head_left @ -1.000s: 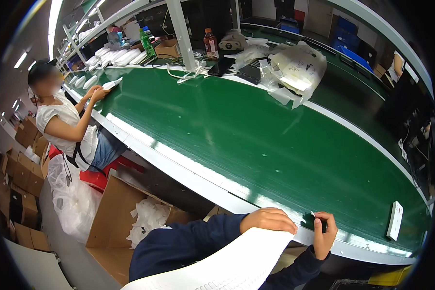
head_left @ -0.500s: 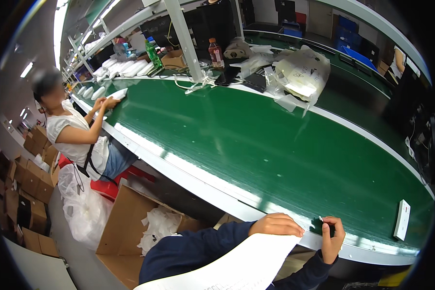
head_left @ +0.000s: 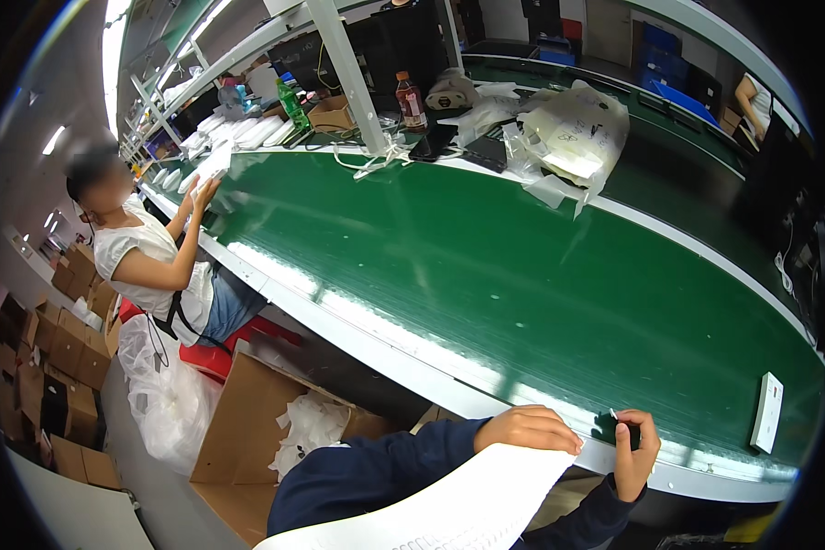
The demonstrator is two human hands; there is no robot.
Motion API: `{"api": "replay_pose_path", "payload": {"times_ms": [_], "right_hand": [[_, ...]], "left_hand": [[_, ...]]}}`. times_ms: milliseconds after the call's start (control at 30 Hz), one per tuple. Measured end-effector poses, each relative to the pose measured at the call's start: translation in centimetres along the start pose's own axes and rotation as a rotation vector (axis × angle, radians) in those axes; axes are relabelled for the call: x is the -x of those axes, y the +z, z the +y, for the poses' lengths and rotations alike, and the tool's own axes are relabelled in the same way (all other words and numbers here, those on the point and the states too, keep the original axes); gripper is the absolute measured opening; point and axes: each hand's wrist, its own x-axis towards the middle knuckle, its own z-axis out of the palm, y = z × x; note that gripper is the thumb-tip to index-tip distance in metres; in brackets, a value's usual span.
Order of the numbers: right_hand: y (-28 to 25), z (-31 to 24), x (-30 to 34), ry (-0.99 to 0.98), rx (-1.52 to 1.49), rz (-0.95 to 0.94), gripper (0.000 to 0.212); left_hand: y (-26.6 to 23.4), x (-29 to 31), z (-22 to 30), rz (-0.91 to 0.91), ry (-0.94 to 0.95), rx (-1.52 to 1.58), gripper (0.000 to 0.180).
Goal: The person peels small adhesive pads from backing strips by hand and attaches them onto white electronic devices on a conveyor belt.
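Note:
My left hand is closed over the top edge of a long white sheet with rows of small printed or cut outlines, which droops toward my body. To its right, my right hand has thumb and index finger bent together at the belt's near edge. A tiny white piece, perhaps a sticker, shows at those fingertips. Farther right on the green belt lies a slim white oblong unit that looks like a power strip.
At the left, a seated co-worker holds a white oblong unit. An open cardboard box with crumpled white paper stands below the belt. Along the far edge are bottles, a phone and a plastic bag. A metal post rises there.
The co-worker has raised the white unit off the belt toward their face. My hands keep nearly the same pose; the whole view has shifted slightly.

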Motion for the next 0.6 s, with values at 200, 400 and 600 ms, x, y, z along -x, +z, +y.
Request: {"api": "replay_pose_path", "payload": {"times_ms": [200, 400, 600], "right_hand": [[0.25, -0.03, -0.03, -0.009, -0.011, -0.004, 0.008], [-0.02, -0.12, 0.08, -0.009, -0.008, 0.014, 0.008], [0.14, -0.14, 0.06, -0.007, 0.004, 0.018, 0.008]], "left_hand": [[0.28, 0.11, -0.1, 0.061, 0.001, -0.056, 0.034], [0.25, -0.32, 0.15, 0.051, 0.013, -0.064, 0.036], [0.18, -0.22, 0.27, 0.041, -0.005, -0.081, 0.031]]}}
